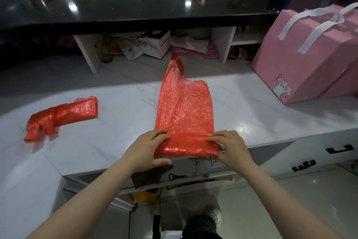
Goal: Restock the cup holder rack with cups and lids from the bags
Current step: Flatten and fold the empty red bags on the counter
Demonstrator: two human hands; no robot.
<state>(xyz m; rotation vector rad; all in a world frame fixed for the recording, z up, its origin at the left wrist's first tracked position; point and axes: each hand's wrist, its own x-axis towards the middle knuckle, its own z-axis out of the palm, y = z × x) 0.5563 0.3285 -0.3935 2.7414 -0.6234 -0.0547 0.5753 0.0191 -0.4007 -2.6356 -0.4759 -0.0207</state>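
Both hands (190, 148) cover the folded red bag's (185, 111) corners.

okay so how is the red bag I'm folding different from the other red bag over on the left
The red bag being folded lies flat and spread out, handles pointing away; the red bag on the left is already rolled into a loose bundle. The left hand and right hand grip the flat one's folded near edge at the counter front; nothing touches the bundle. The bundle lies slanted. Both are thin, crinkly red plastic and look empty.
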